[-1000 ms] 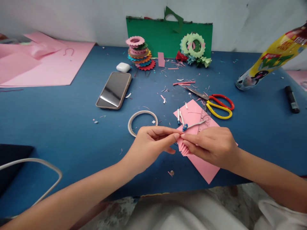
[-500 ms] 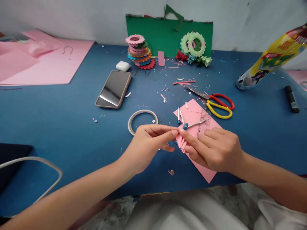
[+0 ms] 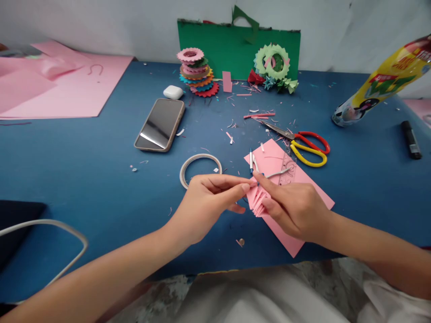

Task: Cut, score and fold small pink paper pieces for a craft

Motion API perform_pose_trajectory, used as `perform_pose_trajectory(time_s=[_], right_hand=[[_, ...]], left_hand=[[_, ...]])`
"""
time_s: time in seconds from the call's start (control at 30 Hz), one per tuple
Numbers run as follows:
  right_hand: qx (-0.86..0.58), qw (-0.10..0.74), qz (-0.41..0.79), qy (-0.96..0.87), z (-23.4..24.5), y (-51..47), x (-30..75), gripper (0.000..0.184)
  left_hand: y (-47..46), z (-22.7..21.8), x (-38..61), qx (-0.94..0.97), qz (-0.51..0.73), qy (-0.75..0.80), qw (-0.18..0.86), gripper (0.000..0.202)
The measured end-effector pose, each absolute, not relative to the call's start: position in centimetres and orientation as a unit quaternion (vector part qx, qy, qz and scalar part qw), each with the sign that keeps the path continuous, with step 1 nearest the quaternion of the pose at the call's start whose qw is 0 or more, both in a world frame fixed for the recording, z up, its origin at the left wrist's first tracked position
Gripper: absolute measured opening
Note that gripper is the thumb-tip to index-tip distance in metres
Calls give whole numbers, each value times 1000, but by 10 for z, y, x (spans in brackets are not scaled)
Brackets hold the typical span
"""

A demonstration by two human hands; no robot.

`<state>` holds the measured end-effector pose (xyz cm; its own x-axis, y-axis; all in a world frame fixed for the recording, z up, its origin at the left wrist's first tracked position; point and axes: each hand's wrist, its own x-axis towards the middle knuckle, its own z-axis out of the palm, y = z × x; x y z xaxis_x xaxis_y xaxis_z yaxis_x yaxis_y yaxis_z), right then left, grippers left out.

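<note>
A small pleated piece of pink paper [image 3: 258,202] is between my hands, its folds fanned downward. My left hand [image 3: 212,202] pinches its upper left end between thumb and fingertips. On its right side my right hand [image 3: 299,208] grips the folds with thumb and index finger, the other fingers curled in. Beneath lies a flat pink sheet [image 3: 286,237], on which rest a clear ruler [image 3: 288,172] and a metal compass [image 3: 279,173], its hinge mostly hidden behind my right index finger. A roll of tape [image 3: 183,172] lies just beyond my left hand.
Red-and-yellow scissors [image 3: 310,150] lie beyond the sheet among paper scraps. Further off are a phone [image 3: 160,125], a white earbud case [image 3: 173,92], stacked paper rings [image 3: 195,74] and a green board [image 3: 218,49]. A yellow bottle [image 3: 373,87] and black marker [image 3: 411,140] are at right.
The pleats have fanned out wider between my hands. My right index finger has moved up and now covers the compass hinge. My left hand keeps its pinch.
</note>
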<state>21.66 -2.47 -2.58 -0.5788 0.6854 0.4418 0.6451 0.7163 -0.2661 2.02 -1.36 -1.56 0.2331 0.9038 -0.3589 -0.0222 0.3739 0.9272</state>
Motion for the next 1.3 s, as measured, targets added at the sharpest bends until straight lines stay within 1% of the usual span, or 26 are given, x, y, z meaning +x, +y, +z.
perform_pose_trajectory(time_s=[0.07,0.17,0.27,0.37,0.53,0.63,0.7,0.77,0.87,0.93,1.03,1.17,1.23,1.3], right_hand=[[-390,278,105,-872,-22,-22,220,45],[-418,313,123,-844,-17,-13,228,42],[-471,329,76,-815,-19,4,241,38],[-531,324,22,-783,-26,25,258,36],[-615,268,-33,-741,-27,53,289,35],[-630,213,-26,-746,-22,60,302,34],[-614,186,-7,-767,-20,60,305,32],[-567,161,26,-807,-20,58,303,29],[-455,99,97,-880,-25,52,293,25],[-393,69,107,-911,-29,47,285,22],[-353,65,61,-931,-35,43,275,19],[-355,56,13,-933,-37,40,269,19],[-385,70,23,-920,-35,39,266,15],[-426,115,80,-894,-31,36,265,9]], left_hand=[[-14,-15,20,439,348,504,658,20],[-12,-14,21,433,355,495,664,22],[-11,-11,22,423,358,477,683,22],[-11,-9,22,426,336,463,701,20],[-13,-11,19,475,284,455,698,19],[-12,-11,18,514,298,455,664,22],[-12,-10,18,532,308,469,634,25],[-11,-9,18,558,311,482,599,27],[-12,-7,17,627,311,488,522,23],[-14,-6,16,676,323,480,456,19],[-17,-5,14,734,340,433,398,19],[-19,-7,11,768,352,384,372,21],[-19,-8,11,773,365,378,356,21],[-19,-8,11,772,388,366,346,22]])
